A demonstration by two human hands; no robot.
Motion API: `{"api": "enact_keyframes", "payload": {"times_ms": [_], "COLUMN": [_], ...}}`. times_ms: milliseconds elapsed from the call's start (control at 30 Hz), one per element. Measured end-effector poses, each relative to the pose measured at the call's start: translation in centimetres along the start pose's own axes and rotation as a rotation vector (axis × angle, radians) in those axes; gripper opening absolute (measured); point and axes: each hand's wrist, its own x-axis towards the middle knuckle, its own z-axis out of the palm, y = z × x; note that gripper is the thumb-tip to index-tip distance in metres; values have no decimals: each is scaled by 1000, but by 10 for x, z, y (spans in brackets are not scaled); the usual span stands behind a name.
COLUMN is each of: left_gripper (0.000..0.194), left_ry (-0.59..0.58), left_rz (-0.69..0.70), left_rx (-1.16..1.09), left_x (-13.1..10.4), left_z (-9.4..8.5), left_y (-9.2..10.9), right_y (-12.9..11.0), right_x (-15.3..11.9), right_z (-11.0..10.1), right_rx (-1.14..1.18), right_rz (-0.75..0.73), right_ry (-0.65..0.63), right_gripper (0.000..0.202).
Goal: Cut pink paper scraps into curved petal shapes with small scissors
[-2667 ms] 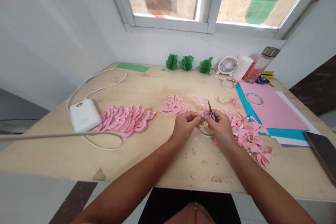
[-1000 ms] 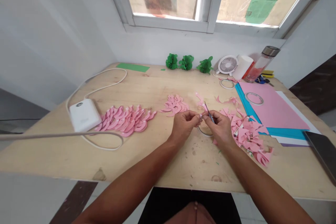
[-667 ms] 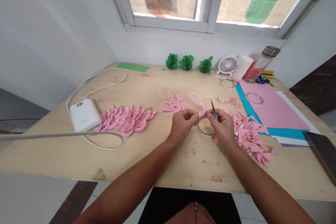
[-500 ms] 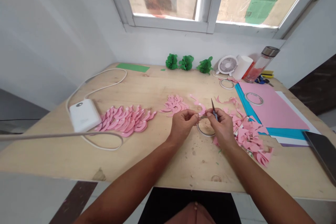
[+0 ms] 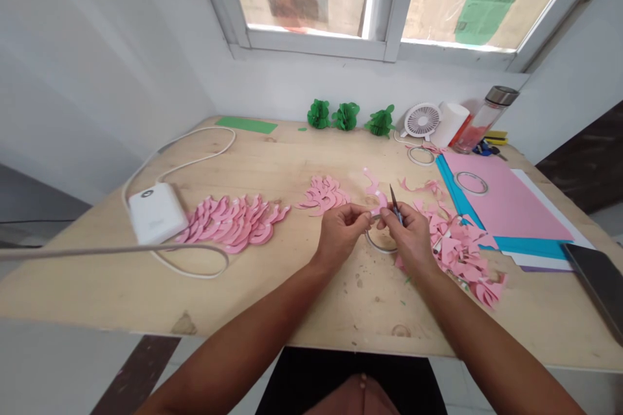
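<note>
My left hand (image 5: 343, 231) and my right hand (image 5: 409, 233) are close together over the middle of the table, fingers pinched. Between their fingertips is a curved pink paper piece (image 5: 370, 183) with white spots. The left fingertips also meet the edge of a ring of tape (image 5: 378, 248), which hangs or lies below the hands. Small scissors (image 5: 394, 198) point up and away from my right hand, held within its fingers. Left of the hands lies a small pile of curved pink pieces (image 5: 325, 194); farther left are overlapping rows of larger pink pieces (image 5: 238, 220).
Pink scraps (image 5: 462, 249) lie right of my right hand. Coloured sheets (image 5: 506, 201) carry another tape ring (image 5: 470, 183); a phone (image 5: 596, 285) is at the right edge. At the back stand green paper shapes (image 5: 345, 116), a fan (image 5: 422, 120) and a bottle (image 5: 487, 120). A white power bank (image 5: 156, 213) with cable sits left.
The curved pink piece between my hands has shifted slightly right and up. My left hand has moved a little to the right, and the scissors have tilted slightly.
</note>
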Motion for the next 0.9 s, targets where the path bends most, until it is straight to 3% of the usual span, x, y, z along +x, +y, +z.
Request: {"api": "enact_keyframes", "payload": {"times_ms": [500,900], "left_gripper": [10,6], "left_ry": [-48,-42], "left_rz": [103,49], "left_rx": [89,23], "left_x": [-1,2], "left_z": [0,0], "left_y": [-10,-6], "right_y": [3,6], "right_x": [1,2], "right_z": [1,0], "right_rx": [-168,-157], "right_rz": [-51,-41], "right_ry": [-12,-17], "right_gripper": [21,17]}}
